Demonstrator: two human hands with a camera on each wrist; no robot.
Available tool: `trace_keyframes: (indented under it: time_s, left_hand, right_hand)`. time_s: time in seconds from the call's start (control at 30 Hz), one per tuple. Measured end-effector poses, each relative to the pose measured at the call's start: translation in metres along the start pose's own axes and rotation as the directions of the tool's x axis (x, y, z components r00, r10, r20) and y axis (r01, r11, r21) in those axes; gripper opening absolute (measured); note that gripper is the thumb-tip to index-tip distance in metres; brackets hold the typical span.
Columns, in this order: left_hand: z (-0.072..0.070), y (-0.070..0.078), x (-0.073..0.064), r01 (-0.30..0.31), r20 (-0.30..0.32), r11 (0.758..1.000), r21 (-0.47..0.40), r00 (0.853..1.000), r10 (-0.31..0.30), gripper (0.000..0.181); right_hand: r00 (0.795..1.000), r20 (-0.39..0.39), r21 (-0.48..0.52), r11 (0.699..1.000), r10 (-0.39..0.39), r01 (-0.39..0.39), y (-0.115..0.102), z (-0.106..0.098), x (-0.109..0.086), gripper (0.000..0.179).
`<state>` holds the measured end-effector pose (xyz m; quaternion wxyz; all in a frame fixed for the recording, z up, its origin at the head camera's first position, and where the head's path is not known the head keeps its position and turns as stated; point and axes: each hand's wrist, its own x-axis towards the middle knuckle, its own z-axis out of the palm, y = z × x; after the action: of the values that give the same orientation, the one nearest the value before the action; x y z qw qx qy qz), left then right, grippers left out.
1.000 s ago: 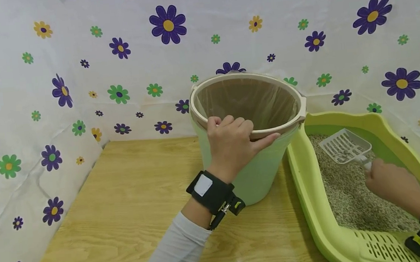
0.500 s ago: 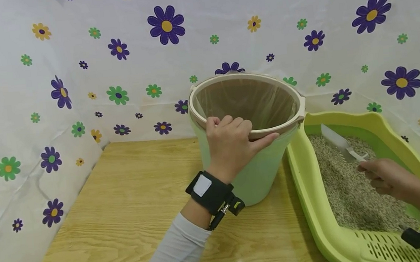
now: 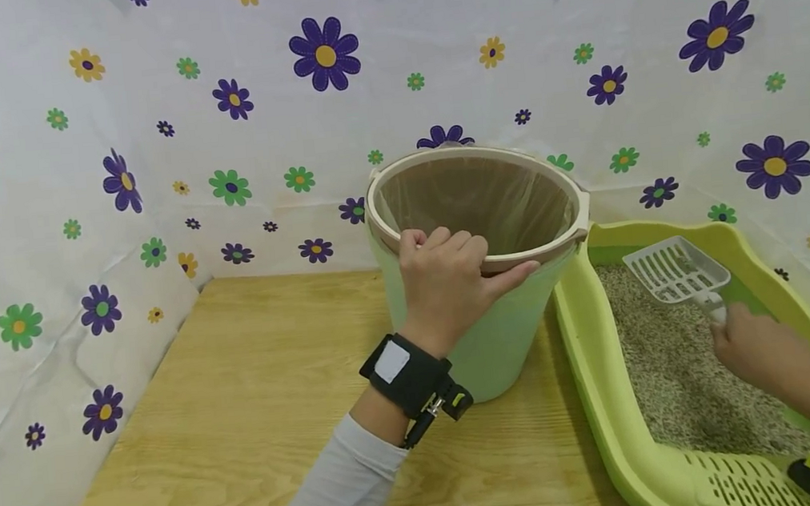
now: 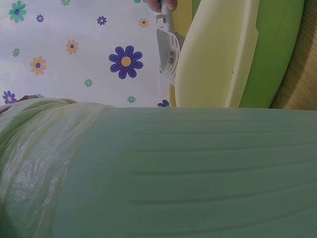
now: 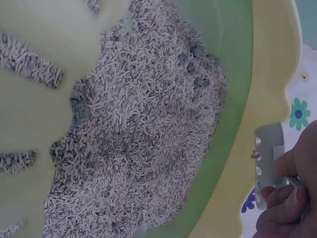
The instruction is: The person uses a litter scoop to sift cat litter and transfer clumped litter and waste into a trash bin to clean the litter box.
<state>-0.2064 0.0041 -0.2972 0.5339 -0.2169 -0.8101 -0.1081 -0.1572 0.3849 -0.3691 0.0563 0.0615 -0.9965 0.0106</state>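
Note:
My left hand (image 3: 447, 281) grips the near rim of a pale green trash bin (image 3: 486, 350), fingers curled over the edge and thumb along the outside. A thin clear liner (image 4: 37, 168) hangs over the bin's outer wall in the left wrist view. My right hand (image 3: 771, 353) holds a litter scoop (image 3: 677, 271) by its handle. The slotted scoop is above the litter box (image 3: 591, 357), apart from the pellet litter (image 3: 684, 381), with a few small greyish bits on it. In the right wrist view, the scoop (image 5: 271, 158) appears beyond the box's yellow rim.
A wooden table (image 3: 260, 410) carries both the bin and the litter box, which stand side by side. Behind and at the sides hangs a white flower-printed sheet (image 3: 265, 137). Grey clumps (image 5: 195, 72) lie in the litter toward one end.
My right hand tilted the scoop onto its side half a second ago, then turned it flatter again and lifted it slightly. My left hand stays on the bin's rim.

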Motion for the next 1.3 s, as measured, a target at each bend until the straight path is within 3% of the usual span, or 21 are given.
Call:
trace_keyframes:
  time_s: [0.07,0.1,0.13,0.27,0.4,0.47,0.53,0.63,0.83,0.9,0.93,1.03,1.07,1.1,1.23,1.3]
  left_hand:
    - [0.0,0.0,0.001,0.001,-0.003,1.0,-0.003,1.0,-0.001,0.063]
    - [0.0,0.0,0.002,0.003,-0.003,1.0,-0.003,1.0,-0.003,0.063]
    - [0.0,0.0,0.002,0.005,-0.003,1.0,-0.002,1.0,-0.005,0.063]
    - [0.001,0.0,0.003,0.003,-0.004,1.0,0.01,1.0,-0.003,0.063]
    - [0.001,-0.001,0.002,0.001,-0.01,1.0,0.006,1.0,-0.001,0.063]
    - [0.001,-0.001,0.003,0.001,-0.018,1.0,0.009,1.0,-0.001,0.063]
    - [0.001,-0.001,0.003,-0.005,-0.02,1.0,0.014,1.0,0.006,0.064]
    - [0.002,0.0,0.005,-0.022,-0.014,1.0,0.023,1.0,0.022,0.064]
    - [0.001,0.002,0.006,-0.032,0.001,0.999,0.02,0.999,0.032,0.063]
    - [0.001,0.003,0.006,-0.03,0.002,0.999,0.02,1.0,0.03,0.063]
    - [0.001,0.004,0.006,-0.029,0.002,0.999,0.019,1.0,0.029,0.063]
    - [0.002,0.005,0.005,-0.025,0.003,1.0,0.014,1.0,0.025,0.063]
    - [0.002,0.005,0.005,-0.024,0.002,1.0,0.013,1.0,0.024,0.063]
    - [0.002,0.006,0.005,-0.024,0.003,1.0,0.01,1.0,0.024,0.063]
    - [0.004,0.006,0.005,-0.022,-0.002,1.0,0.008,1.0,0.022,0.064]
    - [0.005,0.005,0.004,-0.017,-0.006,1.0,0.008,1.0,0.017,0.064]
  right_hand:
    - [0.999,0.035,0.03,0.999,0.041,-0.043,0.0,-0.003,0.002,0.036]
    - [0.994,0.045,0.103,0.989,0.101,-0.105,0.0,-0.005,0.004,0.033]
    - [0.992,0.057,0.121,0.985,0.113,-0.119,0.0,-0.007,0.006,0.034]
    - [0.989,0.101,0.24,0.962,0.106,-0.127,0.003,-0.017,0.012,0.038]
    - [0.983,0.151,0.401,0.903,0.104,-0.157,0.002,-0.038,0.021,0.041]
    - [0.983,0.138,0.423,0.891,0.12,-0.168,-0.002,-0.054,0.027,0.042]
    - [0.985,0.102,0.405,0.899,0.137,-0.168,-0.009,-0.074,0.034,0.043]
    - [0.989,0.009,0.324,0.935,0.148,-0.143,-0.024,-0.106,0.045,0.043]
    - [0.978,-0.197,0.177,0.983,0.073,-0.037,-0.074,-0.152,0.063,0.04]
    - [0.941,-0.334,0.056,0.996,-0.052,0.075,-0.093,-0.154,0.068,0.033]
    - [0.905,-0.404,-0.035,0.991,-0.133,0.129,-0.102,-0.153,0.07,0.029]
    - [0.75,-0.551,-0.322,0.923,-0.364,0.211,-0.123,-0.147,0.076,0.02]
    - [0.706,-0.57,-0.39,0.895,-0.421,0.218,-0.128,-0.144,0.078,0.021]
    - [0.68,-0.574,-0.437,0.873,-0.457,0.218,-0.132,-0.143,0.079,0.024]
    - [0.666,-0.566,-0.483,0.85,-0.486,0.209,-0.136,-0.139,0.081,0.024]
    - [0.678,-0.566,-0.456,0.863,-0.468,0.215,-0.135,-0.139,0.081,0.025]
